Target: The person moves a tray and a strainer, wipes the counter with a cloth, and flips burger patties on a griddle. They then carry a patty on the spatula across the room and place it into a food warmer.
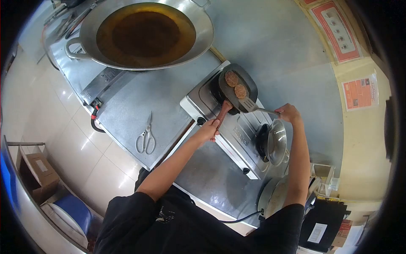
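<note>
My left hand is wrapped round the brown handle of a dark pan, which rests on the left burner of a white and silver gas stove. Two browned round patties lie in the pan, side by side. In my right hand is the handle of a metal slotted spatula. The spatula's blade is inside the pan, at the edge of the nearer patty.
A wide metal wok of dark oil stands at the upper left. Scissors lie on the metal counter. A shiny metal pan sits on the right burner. Beyond my right forearm is a large round cooker.
</note>
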Demonstrator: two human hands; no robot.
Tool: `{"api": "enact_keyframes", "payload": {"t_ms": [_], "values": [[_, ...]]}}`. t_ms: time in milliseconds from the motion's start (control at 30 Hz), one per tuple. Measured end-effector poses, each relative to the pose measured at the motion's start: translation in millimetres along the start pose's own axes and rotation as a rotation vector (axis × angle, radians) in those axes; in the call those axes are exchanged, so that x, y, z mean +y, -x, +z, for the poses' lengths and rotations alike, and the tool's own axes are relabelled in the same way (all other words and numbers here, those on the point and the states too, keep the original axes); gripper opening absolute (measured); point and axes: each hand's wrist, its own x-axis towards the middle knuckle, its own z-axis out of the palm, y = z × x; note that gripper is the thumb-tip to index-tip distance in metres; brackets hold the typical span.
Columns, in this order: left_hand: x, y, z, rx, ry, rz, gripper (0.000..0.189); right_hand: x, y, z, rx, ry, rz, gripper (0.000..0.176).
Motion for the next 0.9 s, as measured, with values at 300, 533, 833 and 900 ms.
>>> {"api": "enact_keyframes", "payload": {"t_ms": [300, 533, 833, 900], "values": [[6.6, 6.2, 3.8, 0.010, -0.040, -0.004, 0.032, -7.1, -0.1, 50.1, 0.169, -0.266, 0.072, 0.039], [4.1, 4.4, -1.0, 0.005, -0.037, 0.007, 0.032, 5.1, 9.7, 93.7, 0.297, -0.494, 0.099, 0.039], [-0.4, -0.8, -3.0, -0.031, -0.023, -0.005, 0.032, -36.6, 80.8, 54.4, 0.536, 0.177, 0.133, 0.044], [2.5, 1.8, -1.2, -0.036, -0.017, -0.012, 0.032, -43.9, 87.2, 65.8, 0.669, 0.297, -0.029, 0.044]]}}
